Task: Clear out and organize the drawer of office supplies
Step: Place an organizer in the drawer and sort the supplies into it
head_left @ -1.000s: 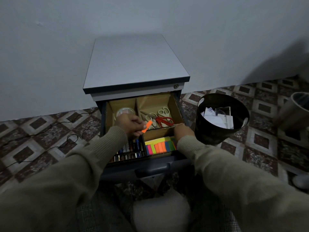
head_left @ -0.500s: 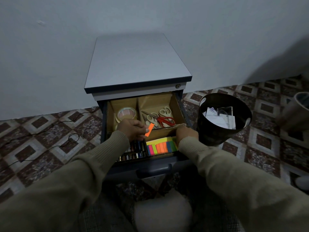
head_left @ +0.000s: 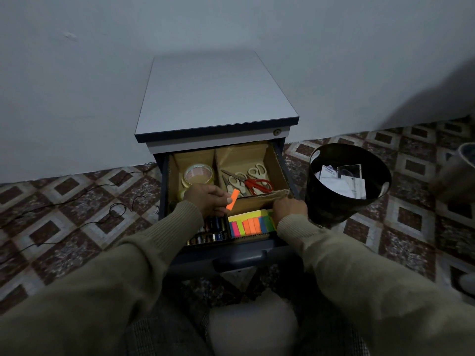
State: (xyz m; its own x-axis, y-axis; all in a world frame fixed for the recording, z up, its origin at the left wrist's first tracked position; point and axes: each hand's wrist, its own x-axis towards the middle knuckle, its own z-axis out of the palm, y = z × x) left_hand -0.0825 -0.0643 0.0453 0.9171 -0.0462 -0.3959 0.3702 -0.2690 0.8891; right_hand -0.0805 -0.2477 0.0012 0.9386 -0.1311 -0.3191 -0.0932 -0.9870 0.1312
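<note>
Two hands in drawer (head_left: 279, 160) of pedestal cabinet (head_left: 216, 91). Left hand (head_left: 205, 199) pinching orange sticky flag (head_left: 233, 199) btwn thumb & fingers, over cardboard divider (head_left: 257, 200) at mid-drawer. Right hand (head_left: 290, 208) curled on divider's right end, by drawer's right edge. Vs 1 s ago: flag lifted slightly, turned more upright, shifted toward front-right compartment w/ sticky note pads (head_left: 250, 224); right hand unmoved. Prob. means flag headed to matching colour stack, sorting nearly done. Batteries (head_left: 210, 231) front-left, tape rolls (head_left: 198, 176) back-left, scissors (head_left: 246, 179) back-right. Black waste bin (head_left: 334, 209) w/ paper scraps on floor, right of cabinet. Cables (head_left: 77, 199) on tiled floor, left.
</note>
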